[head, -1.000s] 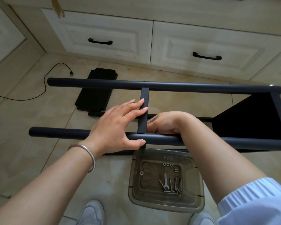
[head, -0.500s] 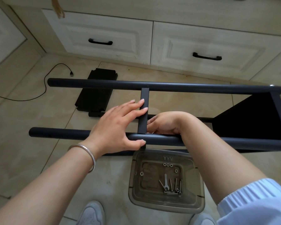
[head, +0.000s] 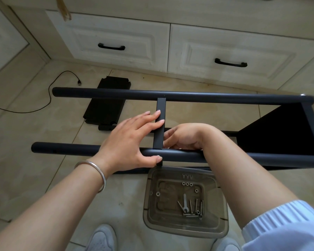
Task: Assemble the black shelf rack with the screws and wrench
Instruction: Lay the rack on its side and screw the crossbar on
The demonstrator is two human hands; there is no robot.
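Left hand (head: 132,140) is bracing the crossbar (head: 159,124), fingers straight, thumb under the near tube (head: 188,156) | right hand (head: 185,136) is reaching right of that joint, fingers curled, contents hidden | rack lying mid-frame, tubes running left-right | tray (head: 185,227), lower centre, is holding screws (head: 196,205), wrench (head: 185,201), washers (head: 187,183).

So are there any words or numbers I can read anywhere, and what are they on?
"YYY": three raised marks on the far rim of the clear tray; they may be only a pattern, not letters.
Nothing else can be read: no text shows on the rack, the drawers or the wrench.
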